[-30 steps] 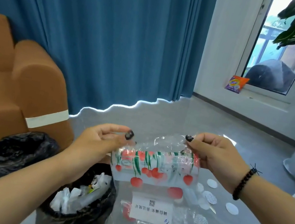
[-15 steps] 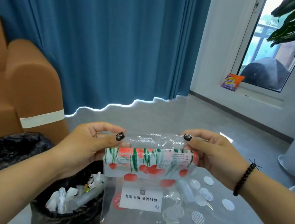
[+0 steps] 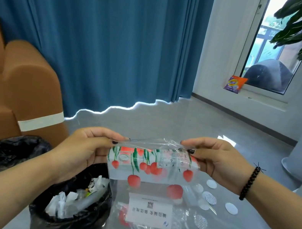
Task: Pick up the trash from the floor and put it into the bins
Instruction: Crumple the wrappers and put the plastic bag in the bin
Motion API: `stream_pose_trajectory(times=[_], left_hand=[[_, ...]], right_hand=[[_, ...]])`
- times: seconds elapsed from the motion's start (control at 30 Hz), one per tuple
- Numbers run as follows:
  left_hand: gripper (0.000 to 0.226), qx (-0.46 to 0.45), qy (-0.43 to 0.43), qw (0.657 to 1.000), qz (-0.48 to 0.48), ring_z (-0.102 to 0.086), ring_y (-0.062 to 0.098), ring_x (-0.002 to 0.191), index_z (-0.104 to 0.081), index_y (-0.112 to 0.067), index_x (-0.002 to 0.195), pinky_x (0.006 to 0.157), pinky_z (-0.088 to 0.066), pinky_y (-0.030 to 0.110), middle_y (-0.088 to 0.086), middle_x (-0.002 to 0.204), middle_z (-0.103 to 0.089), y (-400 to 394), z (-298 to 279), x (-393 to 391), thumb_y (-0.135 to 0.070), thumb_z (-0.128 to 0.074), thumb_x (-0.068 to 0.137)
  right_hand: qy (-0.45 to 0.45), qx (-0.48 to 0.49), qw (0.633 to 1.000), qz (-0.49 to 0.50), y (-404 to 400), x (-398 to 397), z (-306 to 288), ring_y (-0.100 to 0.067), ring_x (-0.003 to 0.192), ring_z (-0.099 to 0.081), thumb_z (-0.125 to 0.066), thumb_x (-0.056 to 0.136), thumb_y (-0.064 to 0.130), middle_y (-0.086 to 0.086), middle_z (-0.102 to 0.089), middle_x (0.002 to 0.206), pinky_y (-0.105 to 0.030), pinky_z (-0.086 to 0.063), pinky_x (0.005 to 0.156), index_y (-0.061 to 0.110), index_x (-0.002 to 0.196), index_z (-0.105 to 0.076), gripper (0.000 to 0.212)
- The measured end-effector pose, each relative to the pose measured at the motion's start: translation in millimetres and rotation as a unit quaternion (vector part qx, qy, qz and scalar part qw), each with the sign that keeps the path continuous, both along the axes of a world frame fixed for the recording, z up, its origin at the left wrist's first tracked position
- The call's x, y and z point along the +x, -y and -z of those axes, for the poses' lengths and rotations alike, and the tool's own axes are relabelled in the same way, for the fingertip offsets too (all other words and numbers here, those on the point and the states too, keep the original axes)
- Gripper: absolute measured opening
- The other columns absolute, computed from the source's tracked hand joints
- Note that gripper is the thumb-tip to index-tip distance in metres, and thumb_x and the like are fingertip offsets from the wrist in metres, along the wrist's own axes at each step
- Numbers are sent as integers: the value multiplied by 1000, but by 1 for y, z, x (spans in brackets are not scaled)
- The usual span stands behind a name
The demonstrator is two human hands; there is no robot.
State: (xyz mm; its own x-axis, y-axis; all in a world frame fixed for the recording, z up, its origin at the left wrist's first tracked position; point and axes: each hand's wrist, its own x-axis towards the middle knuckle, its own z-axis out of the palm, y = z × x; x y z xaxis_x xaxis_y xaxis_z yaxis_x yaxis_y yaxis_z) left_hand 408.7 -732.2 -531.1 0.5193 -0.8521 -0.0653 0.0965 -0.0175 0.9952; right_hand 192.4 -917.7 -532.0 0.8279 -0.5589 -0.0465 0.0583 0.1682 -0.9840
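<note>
Both hands hold a clear plastic bag (image 3: 153, 167) printed with red cherries and green stems, stretched out between them at chest height. The left hand (image 3: 87, 149) pinches the bag's left upper edge between thumb and curled fingers; the right hand (image 3: 216, 162) pinches the right upper edge the same way, a dark bead bracelet (image 3: 249, 182) round its wrist. The top part of the bag looks rolled or folded over into a band that runs from one hand to the other, and the rest hangs down below it, with a white label (image 3: 149, 211) showing lower on the transparent sheet.

Directly under the left hand and just left of the hanging plastic stands a bin with a black liner (image 3: 67, 218), with crumpled white scraps inside it. A second black-lined bin (image 3: 4, 153) stands further left, against the orange sofa (image 3: 9, 89). Several small white round discs (image 3: 230, 208) lie on the grey floor (image 3: 164, 124) below the right hand, some seen through the plastic. A blue curtain (image 3: 109, 36) hangs behind.
</note>
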Motion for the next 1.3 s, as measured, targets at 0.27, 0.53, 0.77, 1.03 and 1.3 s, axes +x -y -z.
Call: stream_pose_trajectory(times=[0.27, 0.53, 0.77, 1.03, 1.3], left_hand=[[28, -6, 19, 1000, -9, -72, 27, 81, -69, 2, 84, 64, -61, 29, 19, 96, -73, -2, -1, 0, 10, -43, 92], [26, 22, 63, 998, -8, -72, 26, 76, -70, -3, 95, 67, -60, 32, 19, 89, -74, 1, 2, -4, -16, -67, 72], [16, -7, 15, 1000, -18, -71, 21, 66, -67, -1, 101, 55, -57, 25, 18, 84, -74, 5, -6, -7, -2, -57, 88], [28, -44, -92, 995, -8, -73, 22, 71, -69, -2, 98, 55, -58, 25, 20, 90, -73, 2, -4, -7, 8, -43, 92], [25, -4, 32, 999, 12, -72, 30, 80, -72, 8, 89, 62, -60, 28, 25, 94, -72, -4, 0, -6, 4, -47, 91]], right_hand=[[-75, -160, 984, 14, -10, 5, 0, -26, 77, -63, -68, 80, -1, -16, -71, 100, -31, -57, 60, 14, 104, -66, 28], [-118, -221, 967, 46, -11, 7, 0, -17, 70, -62, -62, 88, 21, -16, -72, 88, -26, -55, 60, 2, 90, -71, 21], [-59, -151, 985, 57, -10, 6, -7, -19, 58, -59, -60, 86, 29, -13, -66, 68, -25, -53, 57, 6, 78, -73, 27], [-23, -78, 996, -43, -9, -6, -14, -15, 62, -68, -61, 78, 2, -13, -73, 88, -23, -56, 55, 18, 97, -74, 28], [-71, -118, 990, -40, -11, -4, -7, -19, 67, -56, -62, 82, 1, -22, -70, 99, -22, -54, 59, 9, 86, -78, 18]])
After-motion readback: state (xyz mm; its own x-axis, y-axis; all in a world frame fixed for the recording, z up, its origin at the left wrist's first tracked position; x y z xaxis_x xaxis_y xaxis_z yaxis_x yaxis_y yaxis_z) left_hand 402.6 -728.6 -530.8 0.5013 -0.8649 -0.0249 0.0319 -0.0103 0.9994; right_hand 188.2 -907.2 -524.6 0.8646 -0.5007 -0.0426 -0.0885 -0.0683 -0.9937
